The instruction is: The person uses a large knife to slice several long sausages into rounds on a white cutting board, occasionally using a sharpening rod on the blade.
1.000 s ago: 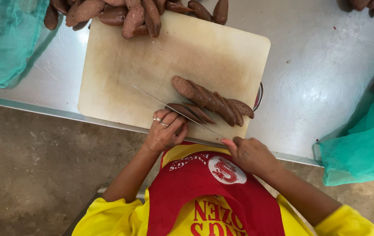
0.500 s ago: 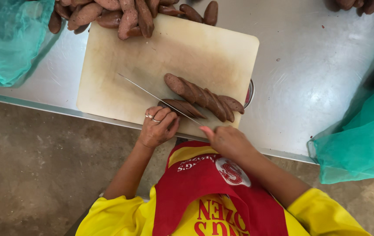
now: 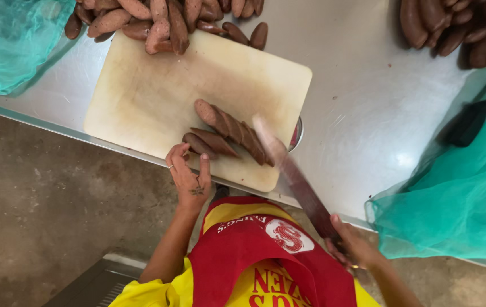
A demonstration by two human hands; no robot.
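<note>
A pale cutting board (image 3: 158, 96) lies on a steel table. On its near side sit a sliced brown sausage (image 3: 233, 129) and a whole one (image 3: 212, 142) beside it. My left hand (image 3: 189, 173) rests at the board's near edge, fingertips touching the whole sausage. My right hand (image 3: 352, 245) grips the handle of a long knife (image 3: 294, 179), whose blurred blade points up toward the slices from the right.
A heap of whole sausages (image 3: 163, 20) lies along the board's far edge, and another pile (image 3: 453, 25) at the top right. Teal mesh bags sit at the left (image 3: 10, 40) and right (image 3: 459, 193). The steel table (image 3: 368, 108) edge runs diagonally above a concrete floor.
The knife has swung off the sausages to the right, my right hand pulling back and outward. My left hand has stayed by the sausages at the board's near edge.
</note>
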